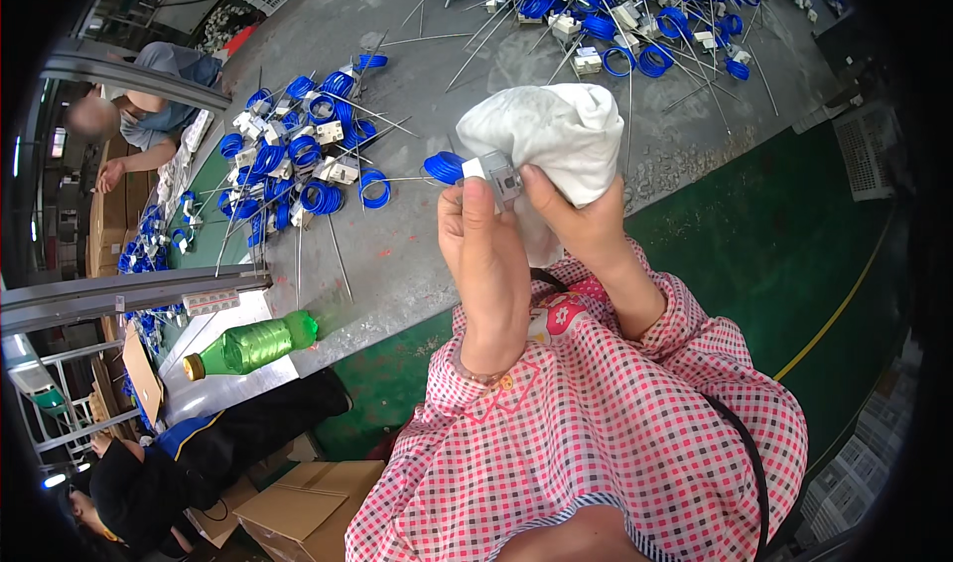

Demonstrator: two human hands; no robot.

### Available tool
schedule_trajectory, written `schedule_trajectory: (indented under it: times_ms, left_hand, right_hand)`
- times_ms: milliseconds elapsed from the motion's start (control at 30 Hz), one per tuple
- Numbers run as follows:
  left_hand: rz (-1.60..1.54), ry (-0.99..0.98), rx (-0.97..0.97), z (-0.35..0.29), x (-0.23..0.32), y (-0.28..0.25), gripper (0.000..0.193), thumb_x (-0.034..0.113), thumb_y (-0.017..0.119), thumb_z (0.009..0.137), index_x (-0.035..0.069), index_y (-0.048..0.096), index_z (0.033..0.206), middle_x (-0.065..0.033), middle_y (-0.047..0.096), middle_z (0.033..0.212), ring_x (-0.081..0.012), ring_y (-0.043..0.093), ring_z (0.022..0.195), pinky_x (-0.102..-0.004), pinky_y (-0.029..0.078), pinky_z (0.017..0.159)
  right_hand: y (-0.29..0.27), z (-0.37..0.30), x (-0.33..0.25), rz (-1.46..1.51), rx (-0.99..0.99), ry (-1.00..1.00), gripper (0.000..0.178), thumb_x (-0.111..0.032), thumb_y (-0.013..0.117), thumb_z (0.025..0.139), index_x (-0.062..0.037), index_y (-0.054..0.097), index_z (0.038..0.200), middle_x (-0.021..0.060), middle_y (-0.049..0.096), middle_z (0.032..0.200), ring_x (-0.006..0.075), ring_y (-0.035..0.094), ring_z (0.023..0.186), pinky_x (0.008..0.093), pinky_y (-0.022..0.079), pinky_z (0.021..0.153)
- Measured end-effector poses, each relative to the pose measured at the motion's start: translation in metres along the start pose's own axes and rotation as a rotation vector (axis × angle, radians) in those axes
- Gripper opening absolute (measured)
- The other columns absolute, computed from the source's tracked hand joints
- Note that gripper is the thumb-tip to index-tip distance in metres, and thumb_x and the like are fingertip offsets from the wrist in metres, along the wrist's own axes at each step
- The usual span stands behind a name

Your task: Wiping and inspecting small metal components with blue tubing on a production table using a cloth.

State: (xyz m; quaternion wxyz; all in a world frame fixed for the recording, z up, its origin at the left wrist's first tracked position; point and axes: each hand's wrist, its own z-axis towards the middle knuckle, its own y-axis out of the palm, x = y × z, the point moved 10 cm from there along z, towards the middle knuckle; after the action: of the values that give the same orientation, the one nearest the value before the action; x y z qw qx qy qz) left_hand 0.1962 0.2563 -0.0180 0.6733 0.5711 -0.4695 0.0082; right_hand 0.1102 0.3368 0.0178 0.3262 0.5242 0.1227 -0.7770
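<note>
In front of my chest my left hand [488, 274] pinches a capillary thermostat [505, 180], a small white and grey box with a blue coil [444, 168] and a thin metal rod pointing left. My right hand [588, 226] grips a bunched white cloth [561, 135], its thumb at the right side of the grey housing. Part of the cloth hangs behind the thermostat. Both hands are above the near edge of the grey table [437, 100]. Left of them lies a loose pile of similar thermostats [298, 155], rods sticking out in many directions.
A larger heap of thermostats [615, 16] covers the far side. A green bottle [253, 346] lies at the left beside a metal post [129, 292]. Two other people are at the left, one in blue [174, 100], one in black [268, 413]. Cardboard boxes [308, 502] stand below.
</note>
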Motion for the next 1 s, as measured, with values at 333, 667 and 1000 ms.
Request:
schedule_trajectory:
  times_ms: [333, 667, 1000]
  left_hand:
    - [-0.042, -0.031, -0.014, 0.003, -0.002, 0.002, 0.018, 0.020, 0.054, 0.082, 0.007, 0.045, 0.093, -0.0051, 0.053, 0.098, -0.0137, 0.048, 0.093, -0.0305, 0.035, 0.084]
    - [0.130, 0.261, -0.185, 0.002, 0.065, 0.019, 0.034, 0.030, 0.049, 0.083, 0.007, 0.047, 0.108, -0.0062, 0.050, 0.106, -0.0177, 0.047, 0.096, -0.0336, 0.034, 0.085]
    - [1.757, 1.029, 0.189, 0.079, 0.228, 0.034, 0.036, 0.017, 0.069, 0.067, 0.000, 0.054, 0.094, -0.0097, 0.048, 0.091, -0.0190, 0.049, 0.080, -0.0286, 0.040, 0.071]
  right_hand:
    - [-0.007, 0.001, -0.006, -0.055, 0.030, -0.116, 0.034, -0.002, 0.051, 0.079, 0.0035, 0.041, 0.112, 0.0095, 0.052, 0.105, 0.0145, 0.049, 0.096, 0.0257, 0.038, 0.082]
    - [-0.084, 0.002, 0.007, 0.173, 0.467, 0.120, 0.030, -0.004, 0.051, 0.080, 0.0031, 0.045, 0.108, 0.0085, 0.053, 0.102, 0.0154, 0.052, 0.092, 0.0265, 0.042, 0.079]
    - [-0.164, 0.001, 0.004, 0.640, 0.620, 0.121, 0.037, -0.020, 0.041, 0.087, 0.0011, 0.037, 0.117, 0.0126, 0.044, 0.117, 0.0228, 0.044, 0.108, 0.0365, 0.035, 0.092]
